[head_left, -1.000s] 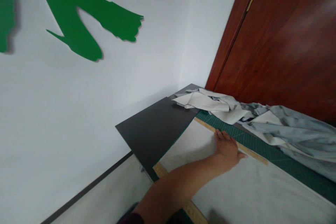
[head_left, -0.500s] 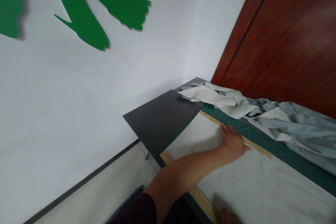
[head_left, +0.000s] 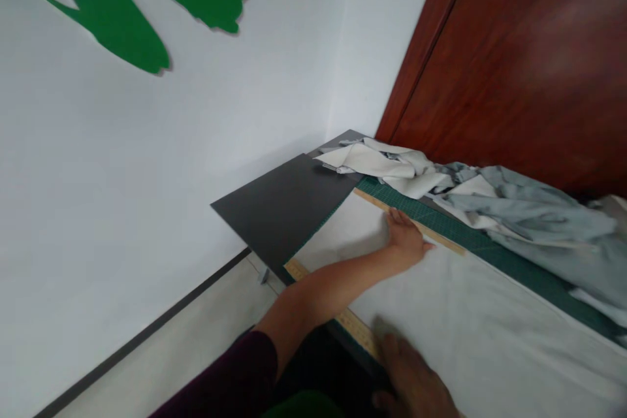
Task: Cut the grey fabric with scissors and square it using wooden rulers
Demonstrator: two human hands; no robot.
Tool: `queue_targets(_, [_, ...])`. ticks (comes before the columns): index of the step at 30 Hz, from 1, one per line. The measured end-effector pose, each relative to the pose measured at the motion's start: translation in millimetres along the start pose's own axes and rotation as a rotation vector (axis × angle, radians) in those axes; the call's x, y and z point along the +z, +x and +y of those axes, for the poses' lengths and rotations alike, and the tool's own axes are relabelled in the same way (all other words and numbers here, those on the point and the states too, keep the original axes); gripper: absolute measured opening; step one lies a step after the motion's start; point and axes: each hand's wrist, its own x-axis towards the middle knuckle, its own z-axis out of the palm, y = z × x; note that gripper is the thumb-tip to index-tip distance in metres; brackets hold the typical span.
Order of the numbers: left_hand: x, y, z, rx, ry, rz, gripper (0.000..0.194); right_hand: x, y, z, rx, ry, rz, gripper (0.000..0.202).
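Note:
My left hand (head_left: 405, 240) lies open on a white fabric (head_left: 490, 313), its fingers reaching onto a wooden ruler (head_left: 371, 200) along the fabric's far edge. The thumb is stretched out to the right. Beside a second wooden ruler (head_left: 356, 328), on the near edge, is my right hand (head_left: 416, 379). Its fingers are apart and slightly blurred, low in the view. The index finger seems to touch the fabric by that ruler's end; exact contact is unclear. Under the fabric shows a green cutting mat (head_left: 431, 214) with grid lines.
Crumpled grey and white cloth (head_left: 533, 199) is heaped along the table's far side. The dark grey tabletop (head_left: 279, 202) ends at the left, near a white wall (head_left: 196, 137) bearing green shapes (head_left: 127, 32). A reddish-brown wooden door (head_left: 519, 65) stands behind the cloth.
My right hand has come further into view beside the near ruler. The left hand stays on the far ruler. The camera has turned, shifting the scene left and up.

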Motion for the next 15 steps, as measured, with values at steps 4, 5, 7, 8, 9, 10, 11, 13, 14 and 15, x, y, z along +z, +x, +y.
queue_targets(4, [-12.3, -6, -7, 0.121, -0.006, 0.047, 0.073, -11, -2, -15, 0.051, -0.015, 0.005, 0.066])
queue_targets(5, [-14.7, -7, -8, 0.162, -0.002, 0.062, 0.073, -15, 0, -19, 0.067, -0.03, 0.013, 0.066])
queue_targets(7, [-18.2, -11, -7, 0.237, -0.019, 0.096, 0.075, -21, 4, -28, 0.076, -0.078, 0.019, 0.062])
queue_targets(8, [-19.2, -13, -5, 0.284, -0.038, 0.104, 0.074, -25, 7, -32, 0.081, -0.108, 0.007, 0.059])
queue_targets(9, [-19.6, -16, -2, 0.344, -0.06, 0.11, 0.075, -29, 10, -36, 0.093, -0.137, -0.013, 0.055])
queue_targets(10, [-19.6, -20, 1, 0.425, -0.081, 0.099, 0.075, -33, 12, -40, 0.112, -0.162, -0.039, 0.053])
queue_targets(11, [-19.2, -23, 4, 0.539, -0.103, 0.079, 0.074, -37, 14, -43, 0.13, -0.178, -0.06, 0.05])
queue_targets(13, [-16.8, -31, 9, 0.756, -0.137, 0.021, 0.072, -44, 18, -50, 0.17, -0.185, -0.103, 0.046])
queue_targets(14, [-14.9, -34, 11, 0.82, -0.144, -0.015, 0.074, -47, 20, -52, 0.186, -0.178, -0.116, 0.045])
queue_targets(15, [-12.7, -36, 12, 0.846, -0.141, -0.053, 0.079, -49, 22, -54, 0.202, -0.166, -0.124, 0.043])
